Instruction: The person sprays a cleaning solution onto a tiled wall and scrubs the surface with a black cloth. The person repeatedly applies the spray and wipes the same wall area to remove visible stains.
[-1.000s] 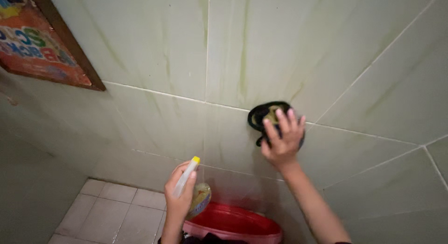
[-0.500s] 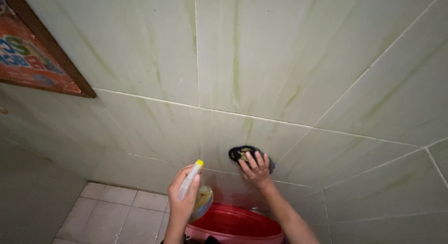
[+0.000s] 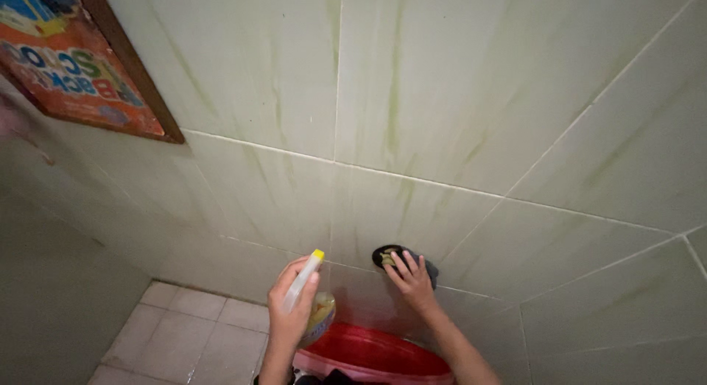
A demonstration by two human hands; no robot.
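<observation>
Lower on the tiled wall point(image 3: 456, 98) than a second ago, the right hand point(image 3: 411, 280) presses a dark scrub pad point(image 3: 398, 257) flat against a pale, green-streaked tile, fingers point(image 3: 406, 263) spread over it rather than curled around it. Beside it, the left hand point(image 3: 292, 305) grips a spray bottle point(image 3: 309, 296) with a yellow nozzle, fingers wrapped round its neck. A red basin point(image 3: 368, 352) sits below both hands, and a framed poster point(image 3: 70, 57) hangs at upper left.
</observation>
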